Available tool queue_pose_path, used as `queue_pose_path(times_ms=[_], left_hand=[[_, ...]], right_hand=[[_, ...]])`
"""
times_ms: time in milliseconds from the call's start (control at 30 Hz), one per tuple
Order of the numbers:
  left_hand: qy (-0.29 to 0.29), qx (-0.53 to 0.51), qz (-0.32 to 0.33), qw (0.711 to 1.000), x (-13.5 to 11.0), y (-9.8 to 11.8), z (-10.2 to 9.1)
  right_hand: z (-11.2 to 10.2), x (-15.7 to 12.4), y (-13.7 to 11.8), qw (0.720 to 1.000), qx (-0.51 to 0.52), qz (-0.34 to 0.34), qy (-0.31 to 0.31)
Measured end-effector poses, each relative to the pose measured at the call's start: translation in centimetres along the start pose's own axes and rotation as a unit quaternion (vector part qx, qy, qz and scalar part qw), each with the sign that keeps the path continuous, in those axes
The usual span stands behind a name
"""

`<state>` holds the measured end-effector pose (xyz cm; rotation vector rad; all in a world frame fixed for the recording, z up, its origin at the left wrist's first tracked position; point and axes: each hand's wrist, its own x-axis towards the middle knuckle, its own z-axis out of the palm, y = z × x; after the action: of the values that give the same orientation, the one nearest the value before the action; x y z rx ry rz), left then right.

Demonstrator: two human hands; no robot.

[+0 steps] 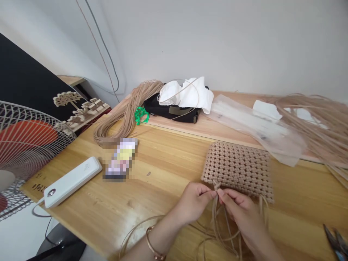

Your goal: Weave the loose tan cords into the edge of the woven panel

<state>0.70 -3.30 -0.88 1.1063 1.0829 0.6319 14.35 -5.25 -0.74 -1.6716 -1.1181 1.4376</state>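
A beige knotted cord panel (239,168) lies flat on the wooden table (168,159). My left hand (194,203) and my right hand (240,210) meet at its near edge, each pinching loose cord strands (217,232) that trail from the panel toward me. The fingertips of both hands press together around a knot at the panel's lower left corner. A thin bangle (152,244) circles my left wrist.
A white power bank (72,181) and a blurred-out item (121,159) lie at left. Cord bundles (127,112) with a green tie, a black bag (171,108) under white tissue, and a clear plastic bag (258,127) sit behind. Pliers (335,241) at far right; a fan (24,145) at left.
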Motion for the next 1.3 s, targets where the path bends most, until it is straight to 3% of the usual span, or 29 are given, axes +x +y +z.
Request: queue_pose_path(times_ms=[300, 433, 567, 767, 867, 967, 1300], left_hand=[[0.024, 0.035, 0.026, 0.999, 0.0, -0.4, -0.6], [-0.004, 0.131, 0.065, 0.989, -0.3, 0.6, -1.2], [-0.021, 0.216, 0.052, 0.975, -0.5, 1.5, -1.3], [0.020, 0.072, 0.025, 0.997, 0.3, 0.9, -0.1], [0.008, -0.024, 0.007, 1.000, 0.6, 0.4, 0.3], [-0.009, -0.094, 0.003, 0.996, 0.7, 0.2, 0.4], [-0.039, -0.111, 0.009, 0.993, 0.7, 0.1, 0.2]], right_hand=[[0.3, 0.0, 0.2, 0.999, 0.020, -0.019, 0.034], [0.3, 0.0, 0.1, 0.999, 0.025, -0.026, 0.031], [0.2, -0.1, -0.1, 0.999, 0.012, -0.038, 0.015], [-0.1, 0.0, 0.0, 0.999, -0.007, -0.044, -0.030], [-0.3, 0.1, 0.0, 0.999, -0.012, -0.041, -0.033], [-0.6, 0.1, -0.2, 0.997, -0.003, -0.018, -0.074], [-1.2, -0.1, -0.5, 0.991, 0.059, 0.085, -0.088]])
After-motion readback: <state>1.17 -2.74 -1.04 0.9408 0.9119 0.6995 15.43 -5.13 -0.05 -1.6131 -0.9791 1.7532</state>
